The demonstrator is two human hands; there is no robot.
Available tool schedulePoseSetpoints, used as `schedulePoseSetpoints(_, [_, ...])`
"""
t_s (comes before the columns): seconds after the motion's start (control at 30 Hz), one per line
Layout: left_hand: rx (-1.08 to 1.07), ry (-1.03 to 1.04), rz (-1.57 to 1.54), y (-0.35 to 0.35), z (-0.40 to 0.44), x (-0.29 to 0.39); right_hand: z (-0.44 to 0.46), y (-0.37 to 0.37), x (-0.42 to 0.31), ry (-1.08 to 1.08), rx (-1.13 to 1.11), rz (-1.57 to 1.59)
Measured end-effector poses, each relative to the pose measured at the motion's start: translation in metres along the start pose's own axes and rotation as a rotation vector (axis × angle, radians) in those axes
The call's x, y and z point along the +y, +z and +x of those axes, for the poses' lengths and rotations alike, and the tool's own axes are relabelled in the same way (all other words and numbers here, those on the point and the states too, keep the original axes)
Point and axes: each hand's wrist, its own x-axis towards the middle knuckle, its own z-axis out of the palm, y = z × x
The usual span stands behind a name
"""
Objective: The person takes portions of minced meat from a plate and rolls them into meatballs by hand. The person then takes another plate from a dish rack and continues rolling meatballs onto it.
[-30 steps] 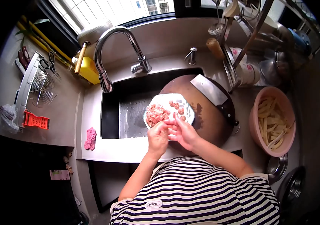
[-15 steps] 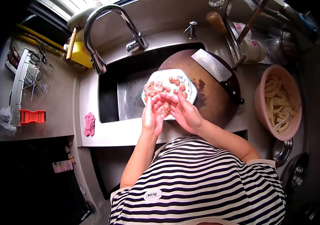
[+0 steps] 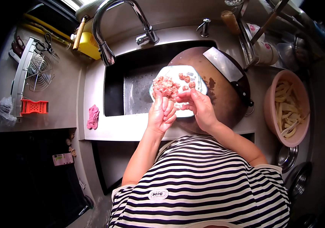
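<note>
A white plate (image 3: pixel 202 89) holds a heap of pink minced meat (image 3: pixel 164 85) on its left and several small meatballs (image 3: pixel 187 78) on its right. Over the plate's near edge, my left hand (image 3: pixel 162 115) is curled into a fist, thumb up, with its contents mostly hidden by the fingers; a lump of meat lay in this palm a moment ago. Close to the right of that fist, my right hand (image 3: pixel 201 108) has its fingers bent and apart, and I see nothing held in them.
The plate rests on a round wooden chopping board (image 3: pixel 223 102) over the sink (image 3: pixel 136 91). A cleaver (image 3: pixel 225 68) lies on the board. The tap (image 3: pixel 107 55) arches at the left. A pink basin (image 3: pixel 271 110) of pale strips stands right; a pink cloth (image 3: pixel 93 117) lies left.
My left hand has closed from a cupped, open palm into a fist. My right hand has drawn a little away to the right, and the view has shifted slightly.
</note>
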Motion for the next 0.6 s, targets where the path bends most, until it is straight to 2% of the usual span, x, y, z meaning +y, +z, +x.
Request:
schedulePoseSetpoints(0.1, [-0.136,0.146,0.326,-0.010,0.001,-0.001,0.004,-0.002,0.008,0.125,0.089,0.112])
schedulePoseSetpoints(0.17, [-0.150,0.448,0.755,0.000,0.002,-0.010,0.004,0.002,0.012,0.273,0.195,0.291])
schedulePoseSetpoints(0.2, [-0.157,0.600,0.967,0.006,0.000,-0.013,0.006,-0.007,0.022,0.360,0.084,0.349])
schedulePoseSetpoints(0.23, [-0.220,0.565,1.048,0.013,-0.007,-0.009,0.005,-0.002,0.014,0.410,0.087,0.407])
schedulePoseSetpoints(0.3, [-0.161,0.633,1.045,0.014,-0.005,-0.009,0.004,0.008,0.006,0.458,0.112,0.509])
schedulePoseSetpoints(0.37, [-0.088,0.679,1.019,0.008,-0.001,-0.007,0.010,-0.012,0.020,0.460,-0.021,0.552])
schedulePoseSetpoints(0.4, [-0.051,0.640,0.899,0.007,0.000,-0.006,0.012,-0.022,0.027,0.462,-0.088,0.572])
schedulePoseSetpoints(0.43, [-0.049,0.608,0.815,0.009,-0.001,-0.004,0.009,-0.002,0.007,0.486,0.125,0.461])
schedulePoseSetpoints(0.53, [0.025,0.529,0.617,0.007,-0.001,-0.002,0.010,-0.012,0.008,0.435,0.010,0.482])
schedulePoseSetpoints(0.6, [0.082,0.452,0.516,0.003,0.000,-0.003,0.008,-0.009,0.005,0.426,0.024,0.429])
